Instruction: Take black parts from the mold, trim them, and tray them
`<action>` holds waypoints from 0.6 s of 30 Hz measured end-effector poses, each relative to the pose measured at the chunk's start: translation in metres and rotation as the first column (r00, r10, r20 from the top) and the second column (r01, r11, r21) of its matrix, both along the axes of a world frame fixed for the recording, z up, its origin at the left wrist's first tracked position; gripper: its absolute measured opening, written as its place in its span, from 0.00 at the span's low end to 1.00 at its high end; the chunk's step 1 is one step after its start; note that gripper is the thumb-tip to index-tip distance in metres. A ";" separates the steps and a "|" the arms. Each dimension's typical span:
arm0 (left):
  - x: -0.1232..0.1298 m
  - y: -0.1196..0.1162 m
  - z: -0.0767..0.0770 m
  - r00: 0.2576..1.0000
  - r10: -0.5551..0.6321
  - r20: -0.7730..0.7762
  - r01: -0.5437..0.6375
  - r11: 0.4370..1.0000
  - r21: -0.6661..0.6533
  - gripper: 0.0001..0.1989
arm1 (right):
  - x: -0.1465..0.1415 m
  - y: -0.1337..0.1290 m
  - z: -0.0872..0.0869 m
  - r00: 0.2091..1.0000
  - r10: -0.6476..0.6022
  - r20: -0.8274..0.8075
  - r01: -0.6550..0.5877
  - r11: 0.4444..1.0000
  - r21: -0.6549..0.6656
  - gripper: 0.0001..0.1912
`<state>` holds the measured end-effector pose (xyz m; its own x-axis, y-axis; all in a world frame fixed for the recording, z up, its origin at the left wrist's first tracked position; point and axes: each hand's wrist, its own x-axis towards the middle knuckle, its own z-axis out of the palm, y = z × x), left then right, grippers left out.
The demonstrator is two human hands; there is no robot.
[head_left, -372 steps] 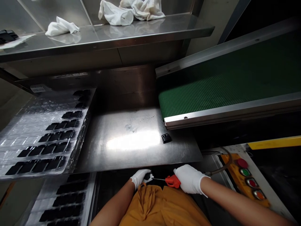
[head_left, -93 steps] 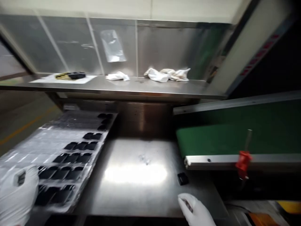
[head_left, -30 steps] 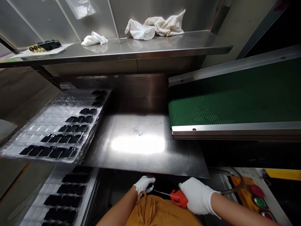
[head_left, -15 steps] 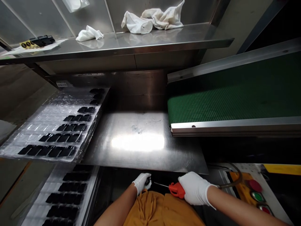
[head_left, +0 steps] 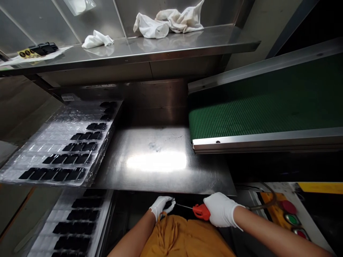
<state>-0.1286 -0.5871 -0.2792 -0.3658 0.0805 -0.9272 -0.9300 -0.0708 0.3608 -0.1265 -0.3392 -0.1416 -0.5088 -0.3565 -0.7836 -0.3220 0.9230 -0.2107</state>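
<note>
The right hand [head_left: 221,210] has its gloved fingers closed round a red-handled tool [head_left: 201,212], and the thin steel shaft [head_left: 184,206] runs across to the left hand [head_left: 161,207], where the fingers [head_left: 166,204] curl over a small black part [head_left: 169,204], mostly hidden by the glove. The shaft's tip sits right at those fingers, directly above the mustard-orange garment [head_left: 184,237], so one slip under pressure could jab the glove or snag the cloth. A poor hold could also let that part spring loose and drop into the dark gap below the steel tabletop [head_left: 160,178]. Out to the left, a plastic tray of black parts [head_left: 56,157] sits at the tabletop's edge, where a careless elbow could knock it, and the button panel [head_left: 276,214] lies just beside the right forearm [head_left: 262,228], within reach of an accidental press.
</note>
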 end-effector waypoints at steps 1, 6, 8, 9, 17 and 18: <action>0.000 -0.001 0.002 0.999 0.027 0.028 -0.028 0.999 0.033 0.12 | 0.000 0.001 -0.001 1.000 -0.004 0.010 0.004 1.000 -0.005 0.14; -0.002 -0.006 0.007 0.964 0.209 0.164 -0.234 0.961 0.147 0.03 | 0.001 -0.001 -0.001 1.000 -0.019 0.004 0.019 1.000 -0.013 0.14; -0.003 -0.007 0.005 0.934 0.295 0.200 -0.324 0.937 0.133 0.06 | 0.000 -0.002 0.000 1.000 -0.029 0.005 0.029 0.999 -0.016 0.14; -0.004 -0.008 0.004 0.919 0.329 0.218 -0.360 0.926 0.118 0.07 | -0.001 -0.003 0.001 0.999 -0.035 0.010 0.035 0.999 -0.026 0.14; -0.008 -0.002 -0.005 0.916 0.327 0.235 -0.336 0.942 0.000 0.11 | -0.002 -0.012 0.010 0.998 -0.061 0.005 0.061 0.997 -0.036 0.16; -0.008 -0.001 -0.004 0.926 0.304 0.222 -0.309 0.951 -0.011 0.11 | -0.001 -0.013 0.009 0.998 -0.056 -0.001 0.055 0.998 -0.035 0.16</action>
